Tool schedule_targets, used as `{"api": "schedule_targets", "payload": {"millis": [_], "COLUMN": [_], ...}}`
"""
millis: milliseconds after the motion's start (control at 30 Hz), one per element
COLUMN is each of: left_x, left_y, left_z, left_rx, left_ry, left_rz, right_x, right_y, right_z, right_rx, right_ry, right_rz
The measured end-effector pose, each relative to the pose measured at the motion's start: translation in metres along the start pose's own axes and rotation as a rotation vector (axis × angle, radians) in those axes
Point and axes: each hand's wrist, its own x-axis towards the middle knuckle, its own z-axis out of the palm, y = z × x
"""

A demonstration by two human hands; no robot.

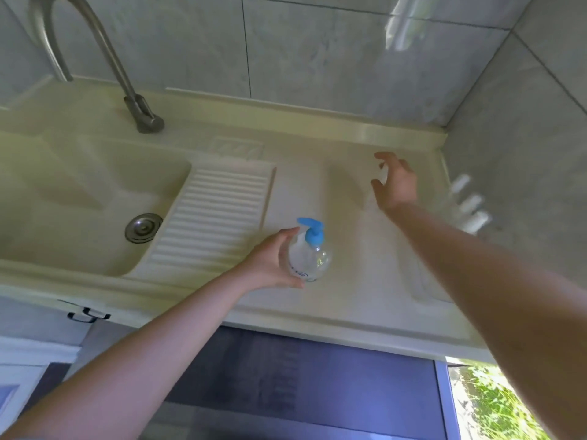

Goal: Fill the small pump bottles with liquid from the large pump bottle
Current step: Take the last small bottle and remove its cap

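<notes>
The large pump bottle [309,255], clear with a blue pump head, stands on the cream counter [349,296] near its front edge. My left hand [270,265] grips its left side, with thumb and fingers curled round the body. My right hand [395,182] reaches toward the back right, fingers spread, next to a faint clear small bottle with a white cap [382,166]; I cannot see contact. Three more small bottles with white caps [470,204] stand blurred against the right wall.
A sink basin [95,211] with a metal drain and a ribbed washboard slope [216,214] lies to the left, under a curved metal tap [127,90]. Tiled walls close the back and right. A dark cabinet front sits below the counter.
</notes>
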Motion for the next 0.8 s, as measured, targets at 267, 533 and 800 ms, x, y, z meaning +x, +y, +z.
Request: {"api": "schedule_targets", "payload": {"millis": [267, 533, 800], "left_x": [0.014, 0.031, 0.029], "left_y": [0.010, 0.017, 0.005], "left_z": [0.035, 0.034, 0.039], "left_rx": [-0.105, -0.172, -0.168], "left_ry": [0.253, 0.383, 0.322], "left_rz": [0.075, 0.051, 0.033], "right_x": [-0.046, -0.082, -0.119], "right_y": [-0.004, -0.012, -0.016], "right_z": [-0.021, -0.030, -0.036], "right_rx": [0.050, 0.094, 0.110], "right_ry": [-0.016, -0.022, -0.015], "right_rz": [-0.069, -0.046, -0.053]}}
